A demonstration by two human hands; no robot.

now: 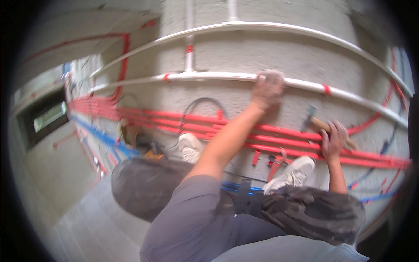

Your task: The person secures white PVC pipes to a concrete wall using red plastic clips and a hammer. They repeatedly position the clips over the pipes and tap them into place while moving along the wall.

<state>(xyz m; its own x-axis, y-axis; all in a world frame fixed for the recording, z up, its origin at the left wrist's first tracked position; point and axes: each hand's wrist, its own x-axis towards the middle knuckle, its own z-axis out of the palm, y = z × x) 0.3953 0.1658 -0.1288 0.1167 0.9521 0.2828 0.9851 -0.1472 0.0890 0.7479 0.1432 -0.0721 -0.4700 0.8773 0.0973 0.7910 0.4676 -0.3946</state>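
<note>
My left hand [268, 89] reaches forward, its fingers curled over the lower white pipe [218, 76]. To the right, my right hand [335, 140] is wrapped around the wooden handle of a hammer [321, 124]. The hammer's dark metal head points up and left, apart from the white pipe. Below both hands, a bundle of red pipes [275, 139] runs across. Red bands [326, 90] sit around the white pipe on either side of my left hand.
A second white pipe [270, 27] curves across farther away. A red-handled tool [276, 163] and a short red pipe piece [255, 157] lie by my right shoe [293, 174]. Blue pipes [102, 136] run at left. A dark cable loop [194, 102] rises near my left shoe [190, 147].
</note>
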